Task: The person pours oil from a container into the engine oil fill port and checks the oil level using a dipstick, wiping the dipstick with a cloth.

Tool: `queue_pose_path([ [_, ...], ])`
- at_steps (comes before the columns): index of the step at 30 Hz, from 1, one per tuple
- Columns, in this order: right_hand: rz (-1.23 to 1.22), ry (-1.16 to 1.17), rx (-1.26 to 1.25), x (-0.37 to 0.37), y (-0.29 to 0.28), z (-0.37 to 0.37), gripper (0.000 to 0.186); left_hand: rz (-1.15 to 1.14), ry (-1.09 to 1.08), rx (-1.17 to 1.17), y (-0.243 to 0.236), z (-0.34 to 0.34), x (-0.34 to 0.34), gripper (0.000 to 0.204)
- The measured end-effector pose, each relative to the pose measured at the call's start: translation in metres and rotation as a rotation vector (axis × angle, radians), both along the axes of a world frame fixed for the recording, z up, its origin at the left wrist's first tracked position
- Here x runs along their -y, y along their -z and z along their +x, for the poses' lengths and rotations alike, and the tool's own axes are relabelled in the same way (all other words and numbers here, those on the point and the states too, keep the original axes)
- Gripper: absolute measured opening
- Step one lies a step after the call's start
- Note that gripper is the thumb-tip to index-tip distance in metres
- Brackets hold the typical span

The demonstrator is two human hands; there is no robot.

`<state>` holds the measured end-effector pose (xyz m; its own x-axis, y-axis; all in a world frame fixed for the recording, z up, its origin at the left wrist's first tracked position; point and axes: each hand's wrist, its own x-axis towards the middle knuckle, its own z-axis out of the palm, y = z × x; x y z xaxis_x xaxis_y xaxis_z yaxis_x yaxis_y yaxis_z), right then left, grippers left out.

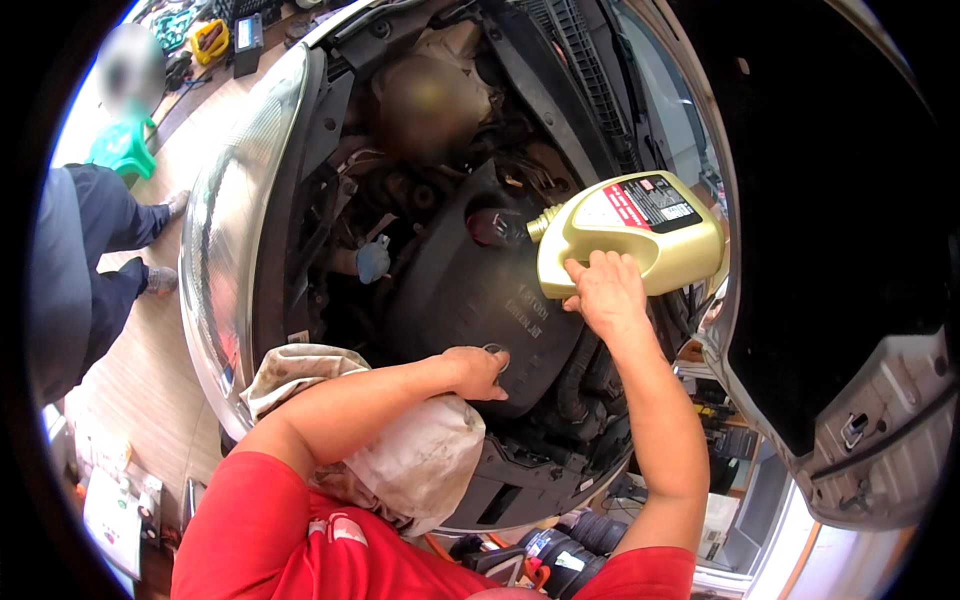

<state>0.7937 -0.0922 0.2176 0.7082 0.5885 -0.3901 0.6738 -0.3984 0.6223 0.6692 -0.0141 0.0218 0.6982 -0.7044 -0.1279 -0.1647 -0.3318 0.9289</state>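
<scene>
My right hand (608, 290) is closed round the handle of a gold oil jug (690, 245) with a red and black label. The jug lies tipped, its uncapped neck pointing left at a dark red, see-through, cup-like piece (492, 227) on the engine. Whether liquid is flowing, I cannot tell. Lower down, my left hand (478, 372) rests on the black engine cover (450, 305) with its fingers curled. A small round piece shows by its fingertips; whether the hand grips it is unclear. A light blue cap (373, 260) sits left of the cover.
A stained pale cloth (420, 460) drapes the car's front edge under my left arm. The headlight (235, 230) curves along the left, and the raised hood (830, 200) stands at right. Another person's legs (110, 270) and a green stool (122, 150) are beyond the headlight.
</scene>
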Motion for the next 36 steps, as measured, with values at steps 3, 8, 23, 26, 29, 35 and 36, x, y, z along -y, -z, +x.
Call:
queue_pose_path([
  [3,0.002,0.043,-0.006,-0.002,0.001,0.0,0.045,-0.009,0.001,0.004,0.002,0.0,0.0,0.081],
  [8,-0.021,0.067,0.003,-0.003,0.003,-0.002,0.045,-0.011,-0.042,-0.012,-0.001,-0.002,-0.001,0.058],
  [23,0.005,0.022,-0.001,-0.002,0.004,-0.006,0.045,0.007,-0.012,0.019,0.008,0.0,0.004,0.078],
  [26,0.008,-0.041,0.027,0.002,0.006,-0.005,0.039,-0.002,-0.018,0.011,0.006,-0.001,0.004,0.078],
  [29,-0.039,0.036,0.009,-0.002,0.005,-0.005,0.047,0.006,-0.005,0.006,0.003,-0.001,0.001,0.077],
  [35,-0.073,0.04,0.036,-0.007,0.006,-0.009,0.047,-0.023,-0.039,-0.02,0.005,-0.004,-0.001,0.063],
  [36,-0.071,0.036,0.043,-0.008,0.005,-0.011,0.047,-0.024,-0.038,-0.021,0.005,-0.004,-0.002,0.063],
])
